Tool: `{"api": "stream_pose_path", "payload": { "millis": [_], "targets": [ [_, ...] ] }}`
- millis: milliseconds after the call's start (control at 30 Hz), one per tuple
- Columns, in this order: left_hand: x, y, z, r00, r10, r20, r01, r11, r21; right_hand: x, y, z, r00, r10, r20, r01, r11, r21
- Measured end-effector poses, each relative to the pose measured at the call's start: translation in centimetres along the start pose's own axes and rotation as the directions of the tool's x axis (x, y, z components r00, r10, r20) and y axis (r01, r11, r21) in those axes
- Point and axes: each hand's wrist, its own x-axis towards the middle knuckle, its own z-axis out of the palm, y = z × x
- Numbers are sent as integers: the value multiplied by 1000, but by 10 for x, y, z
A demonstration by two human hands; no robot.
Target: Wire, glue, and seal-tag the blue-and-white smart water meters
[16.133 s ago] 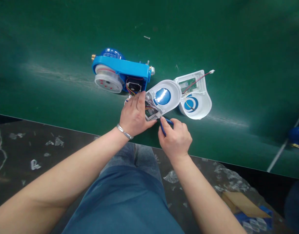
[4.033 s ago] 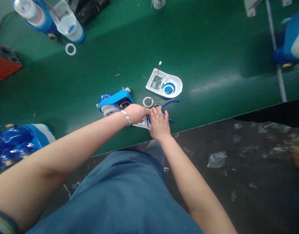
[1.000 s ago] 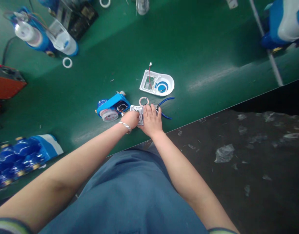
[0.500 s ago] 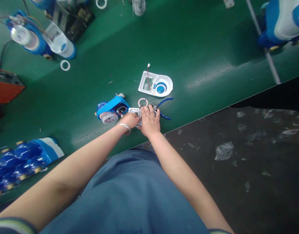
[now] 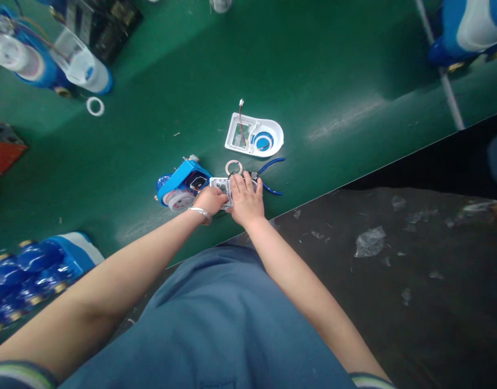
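Both my hands rest on a white cover (image 5: pixel 220 187) with a circuit board, lying on the green belt (image 5: pixel 333 70). My left hand (image 5: pixel 210 201), a silver bracelet at its wrist, grips the cover's left end. My right hand (image 5: pixel 245 200) presses flat on the cover's right part and hides most of it. Just left of it lies a blue meter body (image 5: pixel 179 187) on its side, wires running to the cover. A thin ring (image 5: pixel 233 167) and blue-handled pliers (image 5: pixel 268 174) lie just beyond my fingers. A second white cover (image 5: pixel 254 135) with a red wire lies further back.
Blue meters (image 5: pixel 19 273) are stacked at the left edge. More meters (image 5: pixel 41 54) and a white ring (image 5: pixel 95 106) lie at the far left, another meter (image 5: pixel 467 27) at the far right. A red box (image 5: pixel 2 151) sits left. The dark floor (image 5: pixel 394 259) holds plastic scraps.
Earlier my right hand held the pliers; they now lie on the belt. In the last second my hands stayed on the cover, and the view shifted slightly.
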Motion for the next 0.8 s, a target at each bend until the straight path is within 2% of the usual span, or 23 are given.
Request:
{"api": "stream_pose_path", "payload": {
  "millis": [267, 800],
  "targets": [
    [-3, 2, -3, 1000, 3, 0, -3, 999, -42, -1, 0, 1, 1000, 0, -5, 0, 1000, -3],
    [-6, 3, -8, 996, 91, 3, -90, 987, -133, 0, 0, -3, 999, 7, 39, -7, 1000, 8]
  ]
}}
